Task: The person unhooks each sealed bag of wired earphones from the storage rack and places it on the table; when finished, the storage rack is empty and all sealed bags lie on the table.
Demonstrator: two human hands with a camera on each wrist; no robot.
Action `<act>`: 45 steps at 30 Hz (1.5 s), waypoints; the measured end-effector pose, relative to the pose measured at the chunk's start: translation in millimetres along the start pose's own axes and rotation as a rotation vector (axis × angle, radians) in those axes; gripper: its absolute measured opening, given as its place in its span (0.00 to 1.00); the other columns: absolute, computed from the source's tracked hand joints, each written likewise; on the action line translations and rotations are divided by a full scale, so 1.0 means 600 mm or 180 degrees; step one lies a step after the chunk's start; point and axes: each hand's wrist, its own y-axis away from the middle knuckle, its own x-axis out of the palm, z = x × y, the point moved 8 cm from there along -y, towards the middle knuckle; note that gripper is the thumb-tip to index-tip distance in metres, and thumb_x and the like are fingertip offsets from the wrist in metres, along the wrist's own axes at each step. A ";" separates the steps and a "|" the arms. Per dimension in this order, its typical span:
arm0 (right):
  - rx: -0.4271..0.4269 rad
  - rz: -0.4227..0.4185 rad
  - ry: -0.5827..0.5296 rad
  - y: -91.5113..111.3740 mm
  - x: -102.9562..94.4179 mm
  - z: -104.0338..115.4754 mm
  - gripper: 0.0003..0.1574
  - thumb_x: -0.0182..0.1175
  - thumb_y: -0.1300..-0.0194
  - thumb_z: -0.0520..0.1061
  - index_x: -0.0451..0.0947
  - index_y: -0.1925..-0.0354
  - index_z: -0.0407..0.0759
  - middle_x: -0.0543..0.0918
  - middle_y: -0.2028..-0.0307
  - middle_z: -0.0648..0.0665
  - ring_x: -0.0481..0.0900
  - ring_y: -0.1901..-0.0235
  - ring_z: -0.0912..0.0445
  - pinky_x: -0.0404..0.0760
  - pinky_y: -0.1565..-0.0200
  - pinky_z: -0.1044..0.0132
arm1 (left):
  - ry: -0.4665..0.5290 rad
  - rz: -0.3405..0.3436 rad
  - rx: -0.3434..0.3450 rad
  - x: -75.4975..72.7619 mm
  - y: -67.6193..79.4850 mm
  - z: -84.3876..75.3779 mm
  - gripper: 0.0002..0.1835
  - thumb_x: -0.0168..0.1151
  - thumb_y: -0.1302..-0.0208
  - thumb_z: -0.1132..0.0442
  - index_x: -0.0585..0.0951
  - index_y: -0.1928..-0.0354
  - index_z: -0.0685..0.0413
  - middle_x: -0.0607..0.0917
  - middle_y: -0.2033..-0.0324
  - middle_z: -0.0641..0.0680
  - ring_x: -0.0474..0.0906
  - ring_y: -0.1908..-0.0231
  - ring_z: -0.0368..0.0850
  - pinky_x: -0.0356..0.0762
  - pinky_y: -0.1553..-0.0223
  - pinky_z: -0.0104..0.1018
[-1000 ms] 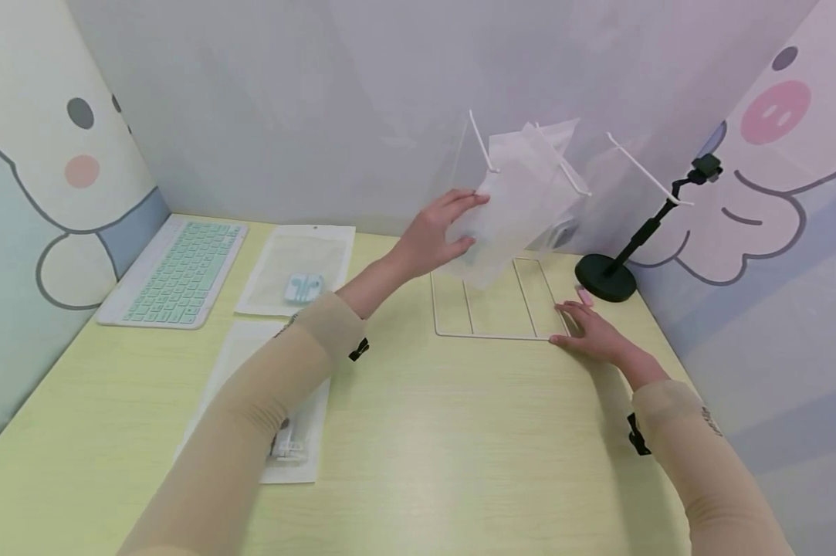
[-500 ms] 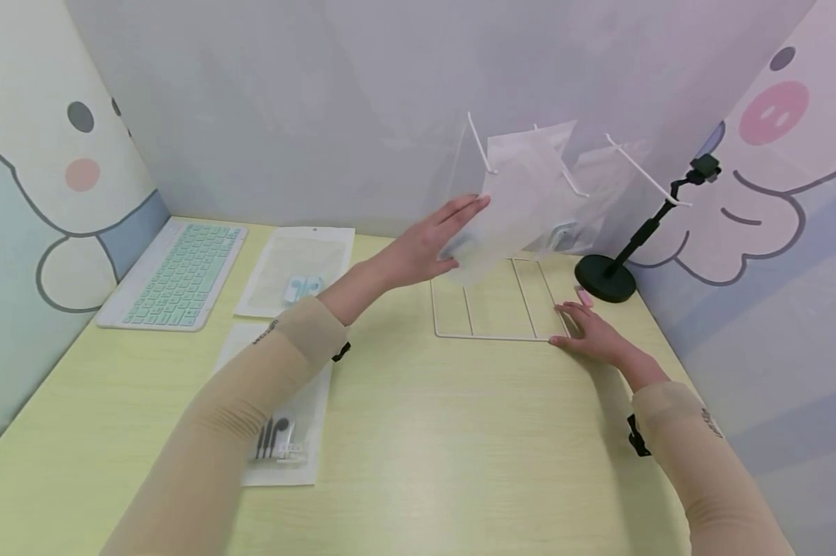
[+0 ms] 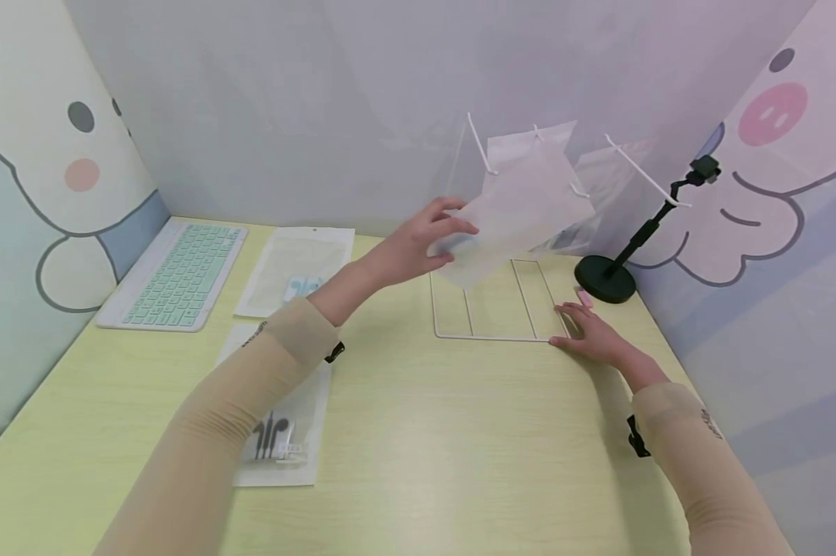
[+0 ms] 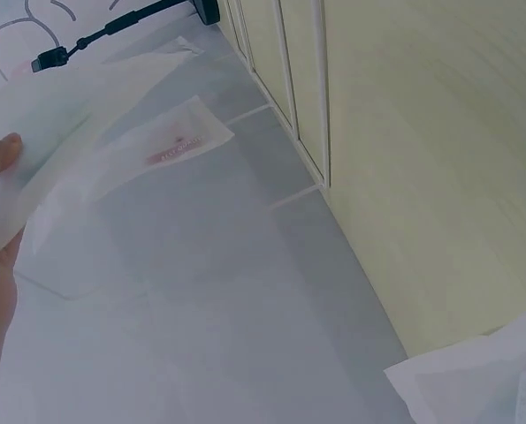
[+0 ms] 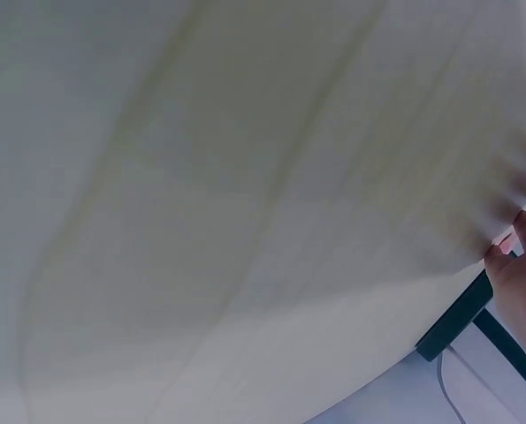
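Note:
My left hand (image 3: 421, 241) pinches the lower left edge of a thin white packet (image 3: 518, 212), fingers on one face and thumb on the other, as the left wrist view shows. The packet hangs at the middle white hook; the hook's tip (image 3: 580, 191) pokes out in front near its upper right, and the packet hides the hook's middle. Another whitish packet (image 3: 504, 147) shows behind it. A white wire rack base (image 3: 487, 337) lies on the table below. My right hand (image 3: 591, 336) rests on its front right corner, fingers relaxed.
Bare hooks, the left hook (image 3: 482, 143) and right hook (image 3: 647, 170), stick out on either side. A black stand (image 3: 605, 278) and small pink object (image 3: 584, 297) are at right. An earphone packet (image 3: 279, 440), another packet (image 3: 306, 247) and a keyboard (image 3: 181, 274) lie left.
My left hand has shifted slightly left and down, and the packet has come forward along the middle hook toward its tip, covering more of it. My right hand has stayed put.

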 end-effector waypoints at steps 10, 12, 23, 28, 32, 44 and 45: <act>-0.0013 -0.0017 0.0004 0.000 0.000 0.001 0.52 0.60 0.40 0.64 0.55 0.31 0.36 0.55 0.32 0.29 0.51 0.33 0.32 0.50 0.36 0.36 | -0.0040 -0.0116 -0.0058 -0.025 0.012 -0.001 0.18 0.67 0.47 0.73 0.81 0.53 0.55 0.81 0.52 0.58 0.76 0.53 0.49 0.75 0.52 0.37; -0.0020 -0.0024 0.0001 0.001 0.000 0.001 0.51 0.61 0.40 0.63 0.55 0.31 0.36 0.55 0.32 0.29 0.51 0.33 0.33 0.50 0.36 0.36 | -0.0045 -0.0115 -0.0074 -0.030 0.011 -0.004 0.18 0.67 0.47 0.73 0.81 0.53 0.55 0.82 0.54 0.56 0.77 0.54 0.48 0.75 0.52 0.37; 0.0013 -0.0005 0.0004 0.001 0.002 0.001 0.52 0.60 0.40 0.65 0.55 0.31 0.37 0.55 0.32 0.29 0.51 0.32 0.33 0.50 0.36 0.36 | -0.0074 -0.0080 -0.0257 -0.048 0.004 -0.016 0.21 0.68 0.48 0.71 0.77 0.50 0.58 0.82 0.52 0.53 0.77 0.49 0.46 0.72 0.47 0.36; 0.0034 0.0007 0.0017 0.001 0.002 0.001 0.52 0.59 0.40 0.66 0.55 0.31 0.37 0.55 0.31 0.30 0.50 0.32 0.33 0.50 0.36 0.36 | 0.0024 -0.0187 -0.0527 -0.050 0.011 -0.007 0.31 0.71 0.48 0.67 0.69 0.42 0.52 0.80 0.48 0.54 0.78 0.48 0.47 0.71 0.45 0.34; 0.0040 0.0008 0.0029 0.001 0.000 0.002 0.52 0.59 0.40 0.65 0.55 0.31 0.37 0.55 0.31 0.29 0.50 0.32 0.33 0.50 0.36 0.36 | 0.0177 -0.0366 -0.0706 -0.054 0.020 0.000 0.33 0.72 0.49 0.65 0.68 0.41 0.50 0.84 0.55 0.56 0.81 0.53 0.45 0.74 0.48 0.34; 0.0065 0.0040 0.0024 0.001 0.002 0.000 0.53 0.59 0.40 0.66 0.53 0.30 0.38 0.54 0.31 0.29 0.50 0.32 0.33 0.50 0.36 0.35 | 0.0299 -0.0647 -0.0760 -0.061 0.023 0.005 0.20 0.72 0.51 0.66 0.77 0.55 0.58 0.85 0.63 0.53 0.80 0.59 0.42 0.75 0.53 0.35; 0.0059 0.0035 0.0023 0.001 0.001 0.000 0.53 0.59 0.40 0.66 0.53 0.30 0.37 0.54 0.31 0.29 0.50 0.32 0.33 0.50 0.36 0.35 | 0.0329 -0.0658 -0.0768 -0.060 0.022 0.005 0.21 0.72 0.51 0.66 0.77 0.55 0.58 0.85 0.63 0.53 0.80 0.59 0.42 0.75 0.53 0.35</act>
